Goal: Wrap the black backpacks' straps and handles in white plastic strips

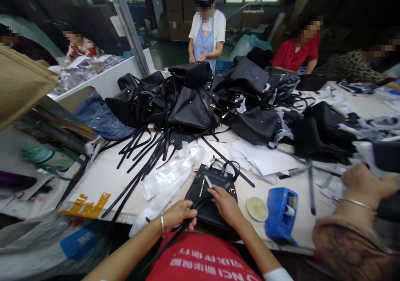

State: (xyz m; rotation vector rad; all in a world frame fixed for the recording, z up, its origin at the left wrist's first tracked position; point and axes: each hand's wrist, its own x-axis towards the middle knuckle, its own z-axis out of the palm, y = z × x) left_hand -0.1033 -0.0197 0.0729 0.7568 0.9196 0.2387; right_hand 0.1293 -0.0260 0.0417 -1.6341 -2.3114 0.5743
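Fingers of the left hand are closed around a thin black strap, which trails down towards the person's red top; those of the right hand grasp a slim pale piece over the bag's front, though what it is I cannot tell. Beneath both hands is a small black leather-look backpack, lying at the near edge of the white counter, about midway along that edge; its long axis runs away from the person, handles pointing to the heap of black bags and base towards the red top; a gold zip slants across its front.

Crumpled translucent plastic wrap lies to its left; to its right sit a round pale-filled dish and, just beside that, a blue plastic holder; orange tape marks the counter's near left corner; a co-worker's hand reaches in at the right.
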